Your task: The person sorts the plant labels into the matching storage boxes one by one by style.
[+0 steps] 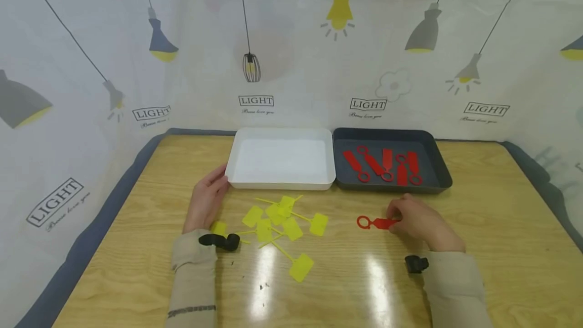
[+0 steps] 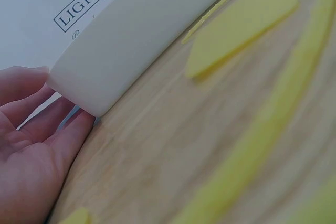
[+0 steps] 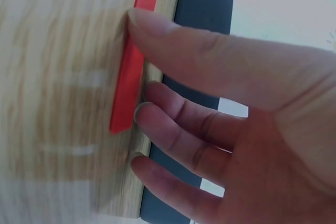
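Landmark: white tray [image 1: 280,184]. Worktop [image 1: 337,282], of wood, extends on all sides of it except the far one, where a printed curtain [image 1: 300,65] hangs. Dark tray [image 1: 431,168] stands just right of it. Left hand [image 1: 206,197], fingers loosely bent, touches its near left corner; whether they pinch, cannot tell. Right hand [image 1: 421,221], well to its near right, pinches one red tag [image 1: 381,223] between thumb and fingers.

Progress (judged): red batch almost done. Five red tags [image 1: 373,164] lie in the neighbouring dark tray; the held one is the only other in view. Yellow batch appears not yet begun: about eight yellow tags [image 1: 301,267] lie loose on the near side of the landmark, some overlapping, none inside.
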`<state>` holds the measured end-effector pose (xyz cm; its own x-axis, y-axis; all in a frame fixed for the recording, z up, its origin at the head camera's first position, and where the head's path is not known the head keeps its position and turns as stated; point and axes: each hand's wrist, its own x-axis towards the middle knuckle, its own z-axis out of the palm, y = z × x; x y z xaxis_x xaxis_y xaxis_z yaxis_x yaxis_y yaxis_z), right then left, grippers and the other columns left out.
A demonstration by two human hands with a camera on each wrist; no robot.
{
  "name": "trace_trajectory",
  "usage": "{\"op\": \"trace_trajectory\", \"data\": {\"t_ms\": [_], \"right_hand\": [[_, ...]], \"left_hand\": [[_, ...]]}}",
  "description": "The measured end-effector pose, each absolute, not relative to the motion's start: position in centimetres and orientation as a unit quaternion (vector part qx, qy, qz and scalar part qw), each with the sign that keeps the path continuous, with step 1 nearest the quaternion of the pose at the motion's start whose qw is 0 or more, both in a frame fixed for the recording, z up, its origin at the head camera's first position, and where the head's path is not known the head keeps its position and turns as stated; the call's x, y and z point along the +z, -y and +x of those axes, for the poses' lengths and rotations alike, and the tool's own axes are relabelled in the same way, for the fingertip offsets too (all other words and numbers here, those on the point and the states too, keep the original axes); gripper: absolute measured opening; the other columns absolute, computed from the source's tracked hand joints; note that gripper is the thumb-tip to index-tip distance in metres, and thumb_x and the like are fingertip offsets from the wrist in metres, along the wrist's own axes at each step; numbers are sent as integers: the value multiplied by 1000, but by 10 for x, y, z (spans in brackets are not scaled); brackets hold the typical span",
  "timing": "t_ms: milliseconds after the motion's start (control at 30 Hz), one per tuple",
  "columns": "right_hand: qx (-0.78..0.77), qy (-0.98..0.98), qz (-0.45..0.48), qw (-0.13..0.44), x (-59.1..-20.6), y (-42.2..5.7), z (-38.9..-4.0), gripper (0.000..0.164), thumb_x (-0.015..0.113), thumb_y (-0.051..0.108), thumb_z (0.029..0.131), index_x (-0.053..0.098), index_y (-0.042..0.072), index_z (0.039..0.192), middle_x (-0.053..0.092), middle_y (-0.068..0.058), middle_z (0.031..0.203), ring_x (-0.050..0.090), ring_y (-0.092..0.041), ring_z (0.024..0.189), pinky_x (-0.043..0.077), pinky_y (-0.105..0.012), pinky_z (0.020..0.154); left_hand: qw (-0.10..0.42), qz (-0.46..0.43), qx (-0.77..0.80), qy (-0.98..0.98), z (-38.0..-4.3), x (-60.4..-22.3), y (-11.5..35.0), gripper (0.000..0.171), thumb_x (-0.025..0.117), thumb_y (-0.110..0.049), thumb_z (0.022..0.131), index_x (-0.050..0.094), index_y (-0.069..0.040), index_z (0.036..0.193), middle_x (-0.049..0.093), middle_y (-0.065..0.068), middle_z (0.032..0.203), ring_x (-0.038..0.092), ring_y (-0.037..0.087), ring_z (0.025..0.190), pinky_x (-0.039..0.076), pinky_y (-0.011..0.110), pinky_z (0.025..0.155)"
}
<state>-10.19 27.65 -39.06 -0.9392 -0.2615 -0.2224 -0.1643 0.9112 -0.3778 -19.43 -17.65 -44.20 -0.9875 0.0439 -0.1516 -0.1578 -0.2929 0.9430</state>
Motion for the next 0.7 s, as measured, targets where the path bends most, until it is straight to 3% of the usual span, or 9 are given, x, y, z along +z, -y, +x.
{"op": "trace_trajectory", "data": {"t_ms": [267, 700], "right_hand": [[-166, -971, -110, 130, -394, -277, -105, 22, 76, 17, 68, 63, 13, 85, 51, 0, 83, 47, -16, 78, 42, -33, 68], [-195, -965, -72, 160, -390, -270, -107, 19, 74, 17, 70, 58, 14, 78, 53, 4, 72, 45, -13, 64, 38, -29, 57]], "left_hand": [[58, -45, 804, -590, -196, -445, 177, 43, 49, -11, 92, 40, -8, 134, 39, 4, 136, 39, 13, 121, 33, 27, 99], [68, -41, 801, -594, -190, -431, 174, 43, 46, -8, 93, 37, -6, 135, 38, 4, 136, 39, 12, 122, 33, 26, 99]]}}
